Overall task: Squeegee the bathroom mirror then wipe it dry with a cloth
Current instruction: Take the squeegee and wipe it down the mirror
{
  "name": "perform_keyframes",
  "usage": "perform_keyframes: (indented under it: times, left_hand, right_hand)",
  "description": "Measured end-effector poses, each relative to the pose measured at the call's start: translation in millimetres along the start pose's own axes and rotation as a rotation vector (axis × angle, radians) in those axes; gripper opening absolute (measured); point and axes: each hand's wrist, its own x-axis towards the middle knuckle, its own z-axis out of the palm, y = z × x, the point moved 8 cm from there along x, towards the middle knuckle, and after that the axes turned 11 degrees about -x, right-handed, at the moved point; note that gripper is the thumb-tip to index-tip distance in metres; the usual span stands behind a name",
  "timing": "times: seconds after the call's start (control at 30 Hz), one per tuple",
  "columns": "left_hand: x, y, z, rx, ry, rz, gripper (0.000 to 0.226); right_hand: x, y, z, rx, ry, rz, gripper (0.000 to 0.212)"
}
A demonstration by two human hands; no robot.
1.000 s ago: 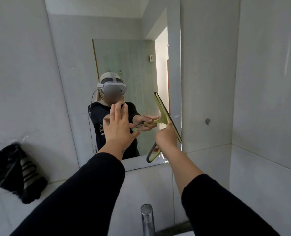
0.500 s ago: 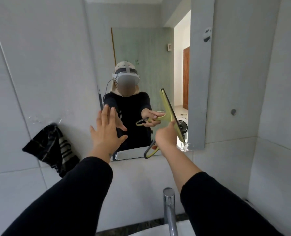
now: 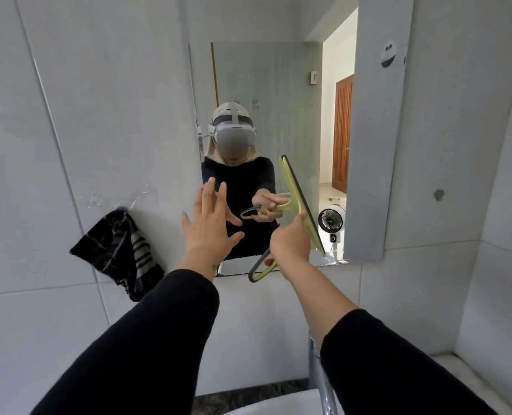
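The bathroom mirror hangs on the white tiled wall ahead. My right hand grips a yellow-green squeegee by its looped handle, with the dark rubber blade held steeply tilted against the lower right part of the glass. My left hand is raised with fingers spread, near the mirror's lower left edge; whether it touches the glass I cannot tell. A dark cloth with pale stripes hangs on the wall left of the mirror.
A chrome tap rises below my right forearm, with the white basin under it. Tiled walls close in at left and right. A small screw head sits in the wall right of the mirror.
The view has shifted so the mirror sits further right and higher. The squeegee has slid slightly down and right on the glass. My left hand stays spread near the lower left edge.
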Motion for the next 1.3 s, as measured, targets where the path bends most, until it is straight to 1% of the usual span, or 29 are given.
perform_keyframes:
  times: [0.1,0.23,0.4,0.47,0.57,0.67,0.8,0.93,1.03,1.17,1.3]
  left_hand:
    - [-1.2,-5.6,-5.5,-0.007,0.014,0.011,0.107]
    - [-4.2,-21.7,-11.4,-0.049,0.01,-0.051,0.112]
    - [-7.3,-43.9,-21.2,-0.06,0.016,-0.097,0.116]
    - [-7.8,-48.5,-25.6,-0.072,0.025,-0.092,0.116]
    - [-4.5,-48.7,-32.8,-0.096,0.032,-0.049,0.111]
    - [4.4,-43.5,-43.1,-0.078,0.067,0.007,0.101]
    - [24.3,-20.7,-55.3,-0.013,0.111,0.091,0.09]
    - [42.6,3.8,-57.6,0.002,0.121,0.154,0.084]
    - [43.9,12.4,-46.3,-0.039,0.109,0.164,0.091]
    - [46.6,10.9,-33.3,-0.037,0.126,0.136,0.109]
    - [45.9,10.4,-32.5,-0.065,0.144,0.126,0.115]
  right_hand:
    - [-11.0,-5.1,14.8,-0.011,-0.032,-0.025,0.068]
    - [-18.3,-9.3,37.4,-0.073,-0.036,-0.062,0.068]
    - [-19.0,-7.0,59.2,-0.214,-0.021,-0.118,0.07]
    - [-23.0,-4.4,63.8,-0.31,-0.03,-0.171,0.07]
    - [-31.3,-3.0,63.0,-0.495,-0.006,-0.287,0.071]
    - [-37.4,-1.5,61.3,-0.638,0.007,-0.376,0.072]
    - [-40.9,1.4,59.6,-0.752,0.01,-0.458,0.073]
    - [-40.9,10.4,66.4,-0.873,-0.038,-0.54,0.074]
    - [-40.8,16.0,66.4,-0.962,-0.02,-0.605,0.074]
    - [-37.0,24.6,63.8,-1.112,-0.011,-0.696,0.077]
    - [-30.9,31.0,54.1,-1.272,0.007,-0.81,0.081]
